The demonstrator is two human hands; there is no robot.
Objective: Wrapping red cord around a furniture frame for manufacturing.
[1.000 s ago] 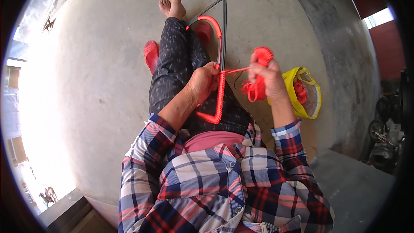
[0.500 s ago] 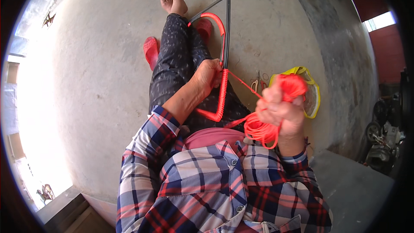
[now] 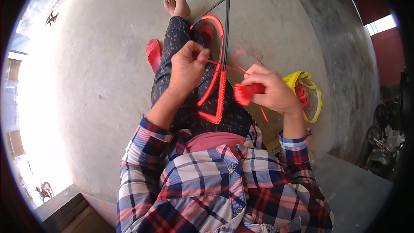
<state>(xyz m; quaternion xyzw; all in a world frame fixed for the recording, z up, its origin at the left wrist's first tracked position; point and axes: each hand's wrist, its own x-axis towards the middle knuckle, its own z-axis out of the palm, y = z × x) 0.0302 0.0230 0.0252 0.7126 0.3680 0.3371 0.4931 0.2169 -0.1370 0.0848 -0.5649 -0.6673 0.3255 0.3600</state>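
Observation:
Across my lap lies a black angular frame [image 3: 227,26], its near part wrapped in tight turns of red cord [image 3: 222,97]. A curved piece inside it is partly wrapped in red too. My left hand [image 3: 187,64] is closed in a pinch on a strand of the cord, just left of the frame. The strand runs over the frame to my right hand [image 3: 271,88], whose fingers are wrapped around a bundle of red cord [image 3: 243,94]. A loose loop of cord [image 3: 241,54] rises blurred above that hand, and an end hangs below it.
A yellow-edged bag [image 3: 318,103] with red material inside stands on the floor to the right. My legs stretch forward over the concrete floor [image 3: 108,73], with red slippers [image 3: 153,54] beside and beneath them. Dark walls and a parked motorbike [image 3: 381,146] are at the right.
My left hand has let go of the frame, moved left and taken the strand. My right hand has brought the cord bundle left and forward, and the coils hanging from it no longer show.

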